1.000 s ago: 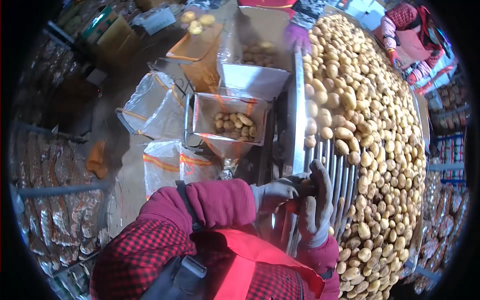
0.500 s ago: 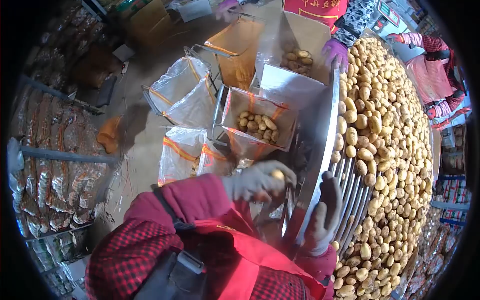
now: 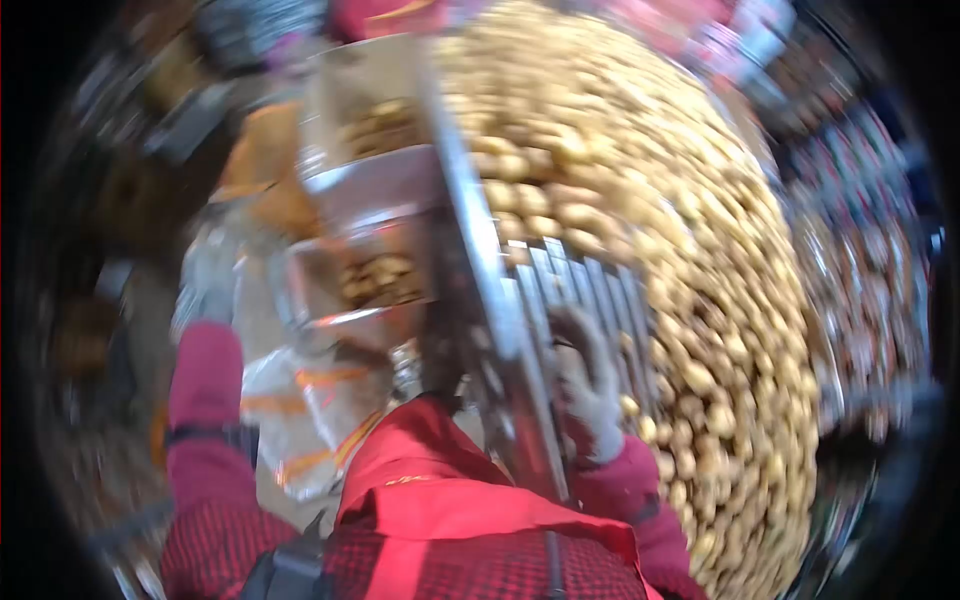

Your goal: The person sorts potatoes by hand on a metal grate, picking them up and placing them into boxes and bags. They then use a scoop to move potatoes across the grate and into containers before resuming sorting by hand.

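My right hand (image 3: 590,395), in a grey glove, is over the metal bars (image 3: 575,285) of the sorting table. Its fingers are curved and apart, with nothing visible between them. A heap of potatoes (image 3: 690,270) lies beside and beyond it. My left arm reaches out to the left, and the gloved left hand (image 3: 207,290) is smeared by motion against a clear plastic bag (image 3: 225,245). Its fingers cannot be made out, nor whether a potato is in them. An open bag-lined container (image 3: 310,275) holding several potatoes (image 3: 380,280) stands between my hands.
A long metal edge (image 3: 470,210) runs along the table. A cardboard box (image 3: 330,85) with potatoes and an orange bag (image 3: 265,150) stand farther off. Another clear bag with orange stripes (image 3: 300,420) is near my apron. A co-worker's blurred sleeve (image 3: 265,25) shows at the top.
The view has swung to the right and is blurred. My left hand, which held a potato near the table edge, has moved out left to the bags. My right hand remains by the bars.
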Demonstrator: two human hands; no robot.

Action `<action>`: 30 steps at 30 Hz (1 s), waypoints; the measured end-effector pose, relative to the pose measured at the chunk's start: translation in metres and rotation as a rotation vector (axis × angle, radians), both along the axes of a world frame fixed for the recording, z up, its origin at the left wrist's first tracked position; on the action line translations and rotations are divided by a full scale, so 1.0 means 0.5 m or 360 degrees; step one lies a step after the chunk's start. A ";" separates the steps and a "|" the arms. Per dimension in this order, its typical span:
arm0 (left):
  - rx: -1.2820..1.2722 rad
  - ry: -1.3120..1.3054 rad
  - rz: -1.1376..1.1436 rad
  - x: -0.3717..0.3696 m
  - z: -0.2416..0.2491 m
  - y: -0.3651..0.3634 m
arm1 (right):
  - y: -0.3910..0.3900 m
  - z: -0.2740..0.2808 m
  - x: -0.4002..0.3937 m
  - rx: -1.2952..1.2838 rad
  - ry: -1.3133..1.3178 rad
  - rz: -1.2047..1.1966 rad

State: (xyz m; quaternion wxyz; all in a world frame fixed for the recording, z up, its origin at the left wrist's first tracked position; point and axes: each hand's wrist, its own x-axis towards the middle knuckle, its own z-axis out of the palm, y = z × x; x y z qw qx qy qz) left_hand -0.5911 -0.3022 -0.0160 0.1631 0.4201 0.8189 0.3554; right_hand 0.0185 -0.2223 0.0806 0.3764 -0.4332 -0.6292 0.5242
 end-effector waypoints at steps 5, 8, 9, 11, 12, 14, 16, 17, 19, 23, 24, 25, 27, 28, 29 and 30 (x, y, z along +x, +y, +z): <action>0.0516 0.0105 -0.0278 0.356 -0.038 0.225 | -0.007 0.025 0.037 0.0063 -0.0048 -0.0030; 0.0711 0.0031 -0.0791 0.544 0.017 0.285 | -0.021 0.080 0.097 -0.0014 -0.0124 -0.0118; 0.0733 0.0148 -0.1020 0.588 0.024 0.312 | -0.027 0.086 0.121 0.0013 -0.0183 -0.0176; 0.0803 0.0390 -0.1284 0.652 0.032 0.355 | -0.038 0.084 0.180 0.0376 -0.0447 -0.0325; 0.0783 0.0405 -0.1382 0.679 0.030 0.379 | -0.052 0.097 0.208 0.0345 -0.0509 -0.0426; 0.0735 0.0442 -0.1535 0.717 0.017 0.413 | -0.088 0.129 0.245 0.0114 -0.0262 -0.0628; 0.0671 0.0427 -0.1609 0.738 -0.013 0.441 | -0.122 0.182 0.281 0.0129 -0.0413 -0.0894; 0.0685 0.0406 -0.1626 0.749 -0.031 0.443 | -0.129 0.196 0.303 0.0041 -0.0394 -0.0976; 0.0533 0.0448 -0.1651 0.766 0.000 0.428 | -0.135 0.214 0.356 0.0182 -0.0386 -0.1151; 0.0469 0.0623 -0.1686 0.759 -0.010 0.437 | -0.087 0.236 0.509 0.0507 -0.0645 -0.1554; 0.0538 0.0612 -0.1695 0.759 -0.010 0.436 | -0.061 0.269 0.546 0.0625 -0.0804 -0.1686; 0.0533 0.0629 -0.1671 0.764 -0.020 0.440 | -0.029 0.270 0.611 0.0839 -0.0965 -0.1742; 0.0491 0.0630 -0.1628 0.750 -0.039 0.435 | 0.035 0.281 0.756 0.0867 -0.1198 -0.1879; 0.0302 0.0568 -0.1640 0.778 0.027 0.419 | 0.063 0.275 0.823 0.1316 -0.1465 -0.1825; 0.0493 0.0549 -0.1600 0.770 0.002 0.417 | 0.098 0.272 0.910 0.1393 -0.1480 -0.1817; 0.0544 0.0663 -0.1565 0.771 0.007 0.414 | 0.138 0.283 0.972 0.1289 -0.1424 -0.1786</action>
